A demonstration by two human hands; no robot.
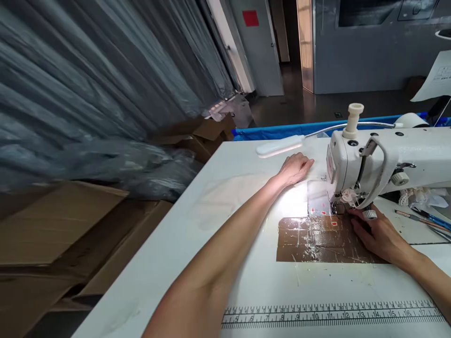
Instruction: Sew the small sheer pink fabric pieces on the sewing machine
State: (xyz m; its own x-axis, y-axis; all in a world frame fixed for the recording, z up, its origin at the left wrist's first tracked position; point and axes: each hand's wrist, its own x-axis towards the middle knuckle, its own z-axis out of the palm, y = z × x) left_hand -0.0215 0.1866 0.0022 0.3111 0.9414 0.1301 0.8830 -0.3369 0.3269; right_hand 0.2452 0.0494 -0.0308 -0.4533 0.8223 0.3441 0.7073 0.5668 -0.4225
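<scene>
The white sewing machine [340, 164] stands at the table's right, its needle area just above a brown taped patch [296, 239]. The right hand [382, 234] rests on the patch, fingertips hidden beside the needle, so its hold cannot be told. Beyond, the left hand [295, 168] lies loosely curled near a white lamp [280, 146], any hold unclear. A printed ruler [334, 317] runs nearest; cardboard boxes [66, 225] sit left.

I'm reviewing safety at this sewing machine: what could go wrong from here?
The right hand is at the working end of the sewing machine, so it might be pricked. The brown patch looks creased, so material could snag there. The slim tools lie near that hand and might get knocked.
</scene>
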